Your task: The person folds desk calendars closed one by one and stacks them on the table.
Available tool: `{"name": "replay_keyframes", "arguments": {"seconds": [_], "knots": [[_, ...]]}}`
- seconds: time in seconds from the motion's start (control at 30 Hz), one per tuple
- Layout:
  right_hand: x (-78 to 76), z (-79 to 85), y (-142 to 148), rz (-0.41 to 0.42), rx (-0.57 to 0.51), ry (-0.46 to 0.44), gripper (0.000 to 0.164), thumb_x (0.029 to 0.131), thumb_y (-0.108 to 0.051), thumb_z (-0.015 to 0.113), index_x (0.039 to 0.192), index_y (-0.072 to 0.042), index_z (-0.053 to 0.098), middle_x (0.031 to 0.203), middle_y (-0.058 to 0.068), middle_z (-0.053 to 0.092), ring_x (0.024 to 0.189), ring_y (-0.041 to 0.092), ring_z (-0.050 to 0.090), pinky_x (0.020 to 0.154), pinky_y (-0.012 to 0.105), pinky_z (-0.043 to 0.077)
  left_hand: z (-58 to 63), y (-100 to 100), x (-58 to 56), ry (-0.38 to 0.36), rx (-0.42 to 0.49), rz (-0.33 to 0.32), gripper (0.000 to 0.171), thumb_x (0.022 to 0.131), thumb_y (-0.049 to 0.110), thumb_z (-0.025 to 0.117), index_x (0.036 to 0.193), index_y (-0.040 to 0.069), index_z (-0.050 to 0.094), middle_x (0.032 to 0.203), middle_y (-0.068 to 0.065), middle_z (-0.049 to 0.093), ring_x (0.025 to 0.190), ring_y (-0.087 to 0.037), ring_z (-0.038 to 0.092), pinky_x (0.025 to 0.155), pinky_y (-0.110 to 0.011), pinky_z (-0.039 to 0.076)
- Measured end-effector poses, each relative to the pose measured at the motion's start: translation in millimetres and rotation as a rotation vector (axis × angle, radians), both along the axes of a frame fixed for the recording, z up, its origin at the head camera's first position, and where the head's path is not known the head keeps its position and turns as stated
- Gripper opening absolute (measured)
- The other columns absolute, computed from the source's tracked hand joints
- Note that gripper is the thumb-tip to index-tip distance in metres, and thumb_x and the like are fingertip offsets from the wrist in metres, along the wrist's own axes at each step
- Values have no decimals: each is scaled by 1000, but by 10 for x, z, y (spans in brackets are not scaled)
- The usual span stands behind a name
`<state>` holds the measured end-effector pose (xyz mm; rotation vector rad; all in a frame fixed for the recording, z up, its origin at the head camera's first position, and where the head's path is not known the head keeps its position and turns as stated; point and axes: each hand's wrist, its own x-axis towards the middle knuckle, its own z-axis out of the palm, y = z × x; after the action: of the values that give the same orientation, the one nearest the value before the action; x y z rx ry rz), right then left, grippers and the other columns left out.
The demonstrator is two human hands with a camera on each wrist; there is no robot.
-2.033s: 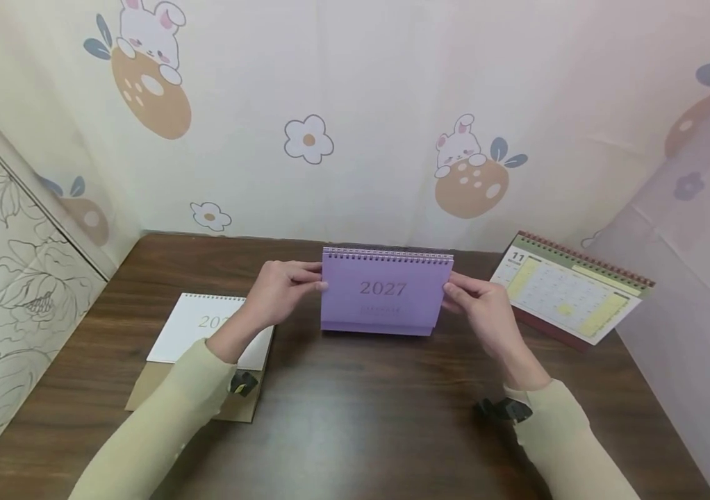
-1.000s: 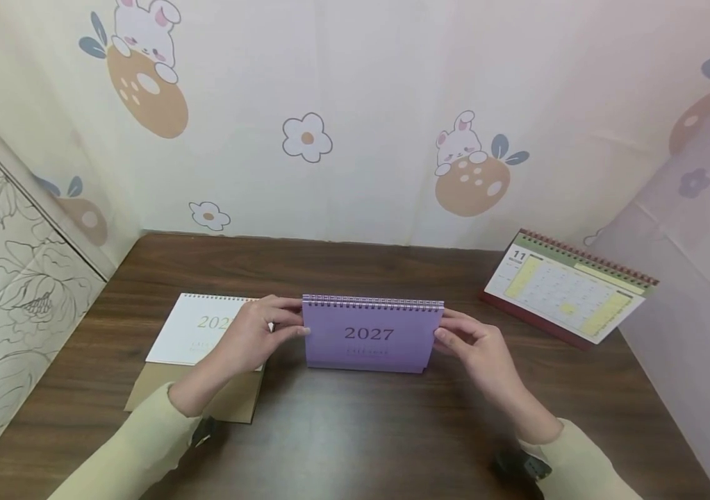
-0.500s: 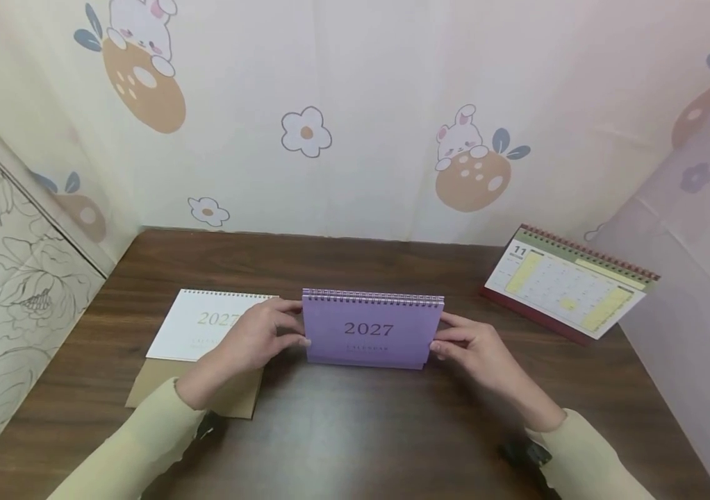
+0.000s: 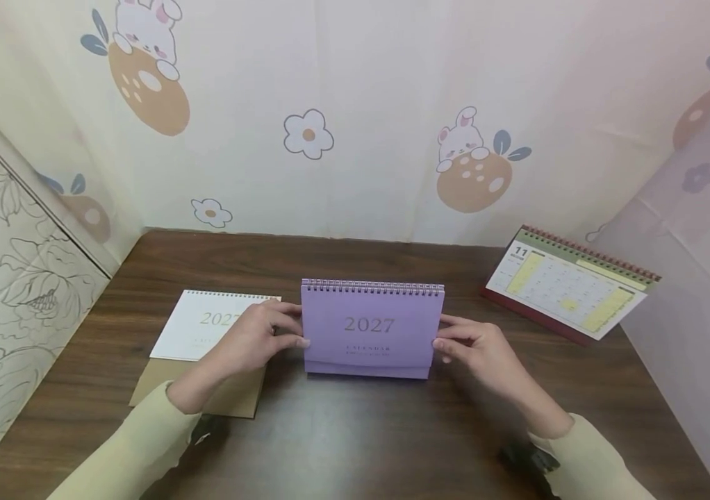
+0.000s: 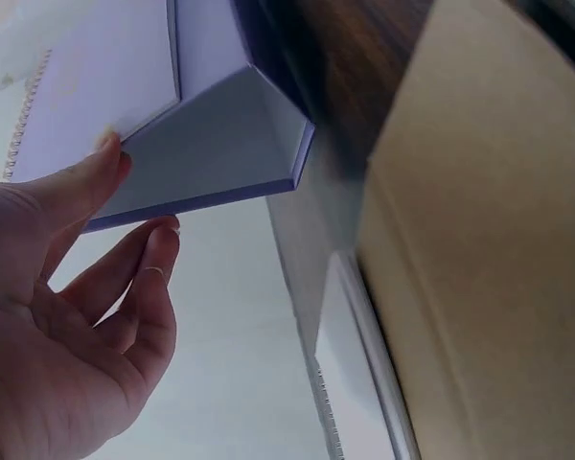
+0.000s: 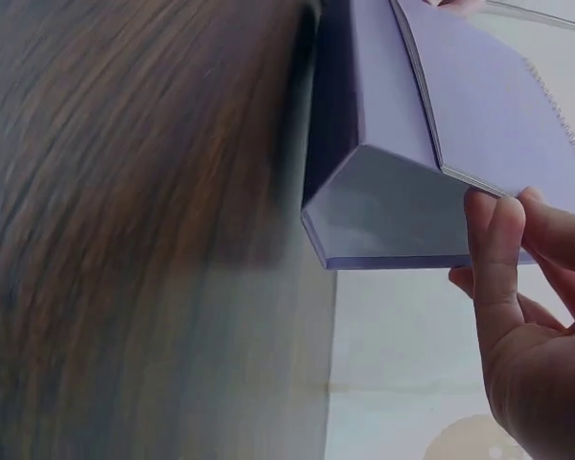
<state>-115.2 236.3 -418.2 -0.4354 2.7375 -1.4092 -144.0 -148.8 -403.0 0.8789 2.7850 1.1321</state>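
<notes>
– Where's the purple calendar (image 4: 370, 307), and which way does it point?
– At the clock's centre, above the brown table (image 4: 355, 444); I can't tell whether its base touches. Its long axis runs nine to three, "2027" cover toward six, spiral binding (image 4: 372, 287) along the top.
– And the hands?
– Left hand (image 4: 255, 342) pinches its nine-o'clock edge, right hand (image 4: 488, 355) its three-o'clock edge.
– Beyond those?
– A white calendar (image 4: 189, 332) near nine, partly behind the left forearm; a red-based calendar (image 4: 570, 285) between two and three, slanting toward four.

We see smooth matt card on the purple calendar (image 4: 370, 333), shiny metal-looking wire in its binding (image 4: 372, 287), glossy wood grain on the table (image 4: 342, 437), and matt cloth in the sleeves (image 4: 126, 444).
</notes>
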Motion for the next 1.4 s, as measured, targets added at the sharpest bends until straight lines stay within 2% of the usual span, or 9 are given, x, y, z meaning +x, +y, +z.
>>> {"name": "replay_keyframes", "arguments": {"seconds": [0.07,0.2,0.3,0.43,0.63,0.77,1.03,1.27,1.4], "knots": [[17,35,-5,-12,-3,-20,7,90,-14,75,94,-13,80,129,18,64,116,30,62,79,23,53,15,-14,13,-44,35,9,6,81,17,83,79,20,78,115,-10,71,120,-34,59,105,-51,41],[51,110,-12,-46,-45,-101,14,91,-17,74,101,-8,79,128,19,64,101,26,69,76,25,54,47,-32,34,-133,97,37,3,84,21,81,83,21,79,116,-8,71,120,-31,60,87,-43,50],[61,130,-22,-69,-88,-155,19,92,-17,74,105,-4,77,124,19,65,82,21,70,73,29,55,77,-25,49,-191,124,65,3,85,23,80,87,20,80,116,-7,71,113,-25,64,75,-36,50],[64,139,-40,-87,-119,-184,24,92,-17,73,110,-2,73,110,15,70,73,22,67,72,33,56,88,-8,60,-234,150,105,5,85,21,80,88,19,80,114,-5,72,106,-20,66,71,-31,48],[52,137,-82,-120,-200,-207,35,92,-17,74,121,0,65,110,17,70,86,27,70,73,33,58,22,18,59,-269,173,168,9,83,22,82,90,18,79,100,1,74,86,-18,66,64,-28,47],[34,103,-105,-135,-219,-219,42,92,-17,74,127,-2,58,112,18,70,92,25,71,75,33,58,-40,30,49,-282,200,193,14,84,20,81,96,14,77,87,4,71,77,-21,62,65,-28,49],[-15,20,-134,-148,-75,-195,47,94,-22,71,134,-3,57,111,15,71,98,25,71,84,38,56,-147,93,0,-312,255,198,26,85,11,79,107,10,66,92,2,71,88,-16,67,78,-36,51],[-64,-49,-144,-116,22,-199,43,96,-18,68,135,-1,57,112,13,70,99,25,69,85,42,56,-222,137,-28,-365,187,212,46,88,11,76,131,8,59,95,2,71,86,-16,63,78,-35,50],[-85,-79,-166,-94,102,-187,41,96,-14,68,133,1,58,106,10,70,94,23,68,82,41,56,-259,174,-33,-372,126,205,49,89,11,74,135,3,57,92,2,69,85,-15,61,77,-34,49]]}}
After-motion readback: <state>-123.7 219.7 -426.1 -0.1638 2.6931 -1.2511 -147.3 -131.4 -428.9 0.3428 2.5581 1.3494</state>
